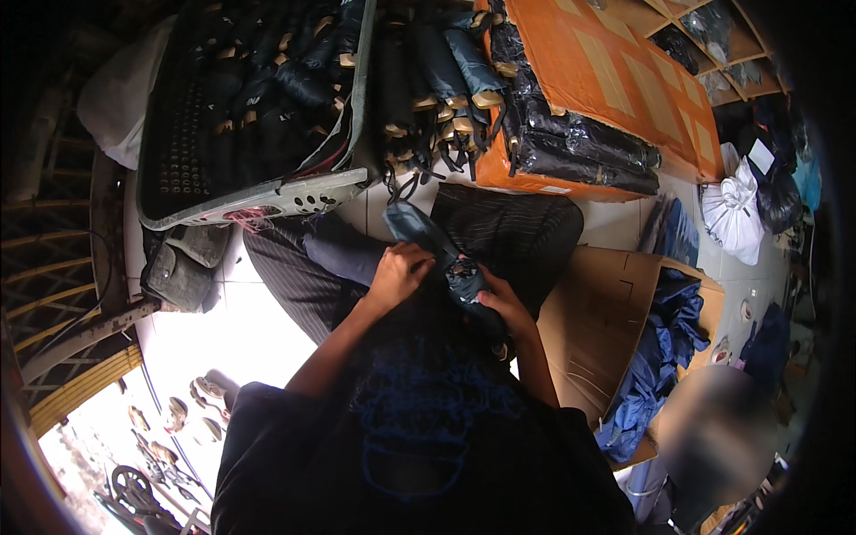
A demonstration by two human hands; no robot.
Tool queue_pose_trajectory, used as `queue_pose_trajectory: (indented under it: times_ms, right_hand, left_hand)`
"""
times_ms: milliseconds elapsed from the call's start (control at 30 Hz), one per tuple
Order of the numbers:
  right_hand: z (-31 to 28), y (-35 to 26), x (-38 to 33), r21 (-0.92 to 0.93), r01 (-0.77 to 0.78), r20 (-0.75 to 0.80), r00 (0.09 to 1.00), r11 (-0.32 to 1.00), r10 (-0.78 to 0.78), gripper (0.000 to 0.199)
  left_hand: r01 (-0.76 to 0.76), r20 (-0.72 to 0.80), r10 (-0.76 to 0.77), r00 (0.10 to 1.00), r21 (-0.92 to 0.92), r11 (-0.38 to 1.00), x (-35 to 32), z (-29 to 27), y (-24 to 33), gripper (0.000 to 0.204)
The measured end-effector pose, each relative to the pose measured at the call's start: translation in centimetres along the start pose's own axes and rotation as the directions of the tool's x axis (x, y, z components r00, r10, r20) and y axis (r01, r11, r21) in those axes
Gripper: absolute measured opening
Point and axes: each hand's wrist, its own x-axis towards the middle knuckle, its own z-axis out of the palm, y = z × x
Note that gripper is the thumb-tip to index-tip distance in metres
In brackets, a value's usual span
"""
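Observation:
My right hand (506, 300) is closed around a folded dark umbrella (465, 279); its gathered rib end faces away from me and the rest runs back toward my lap. Just left of it, a narrow dark blue-grey fabric sleeve (412, 225) lies over my crossed legs, a thin cord by its far end. My left hand (399, 275) has its fingers curled and pinched at the sleeve's near edge, beside the umbrella's end. The fingertips are partly hidden, so the exact grip is hard to see.
Beyond my legs stand a dark plastic crate (294, 198) full of covered umbrellas, a pile of umbrellas with wooden handles (486, 98), and an orange carton (615, 62) of wrapped bundles. At right, an open cardboard box (593, 330) holds blue fabric (655, 357). A white bag (736, 214) sits farther right.

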Motion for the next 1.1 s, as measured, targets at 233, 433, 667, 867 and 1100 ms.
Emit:
queue_pose_trajectory:
  times_ms: [233, 433, 667, 867, 1100]
  right_hand:
    - [0.7, 1.2, 1.1, -0.114, 0.058, -0.050, 0.997, 0.992, -0.064, 0.060]
    - [1.5, 0.1, 0.8, 0.061, -0.016, -0.094, 0.995, 0.998, 0.022, 0.053]
    - [1.3, -0.4, 0.4, 0.078, -0.042, -0.115, 0.992, 0.996, 0.050, 0.048]
    - [-0.3, -1.6, -0.5, -0.275, -0.045, -0.440, 0.894, 0.960, -0.084, 0.062]
    - [-2.5, -3.6, 0.4, -0.702, -0.038, -0.466, 0.780, 0.712, -0.418, 0.065]
  left_hand:
    - [0.081, -0.010, -0.087, 0.996, -0.271, 0.959, 0.3, -1.3, 2.7, 0.025]
    - [-0.075, -0.044, 0.074, 0.996, -0.014, 0.997, 0.1, -1.7, 3.2, 0.029]
    - [0.048, -0.241, -0.040, 0.970, 0.025, 0.999, -0.1, -0.4, 1.3, 0.011]
    - [0.143, -0.303, -0.165, 0.939, -0.095, 0.985, 1.5, -0.8, 1.6, 0.010]
    - [0.161, -0.173, -0.180, 0.968, -0.118, 0.980, 2.8, -1.4, 1.1, 0.013]
